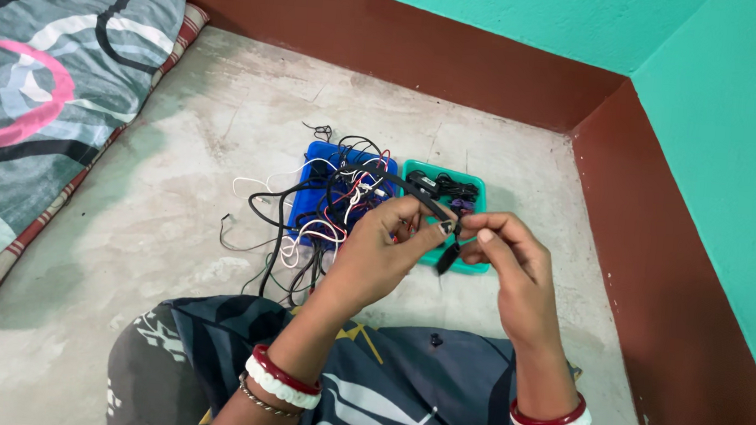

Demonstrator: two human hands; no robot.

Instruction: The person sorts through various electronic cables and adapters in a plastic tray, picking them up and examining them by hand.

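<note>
Head view: blue tray [313,159] tangled wires [324,208]; teal tray [480,194] black cables; both hands pinching black cable [432,206].

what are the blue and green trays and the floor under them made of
Blue tray and green tray: likely moulded plastic, going by the uniform bright colour and thin smooth rims. Floor: looks like bare cement, matte grey, patchy and worn. Black cable in the hands: probably rubber or plastic sheathing, smooth and flexible.
</note>
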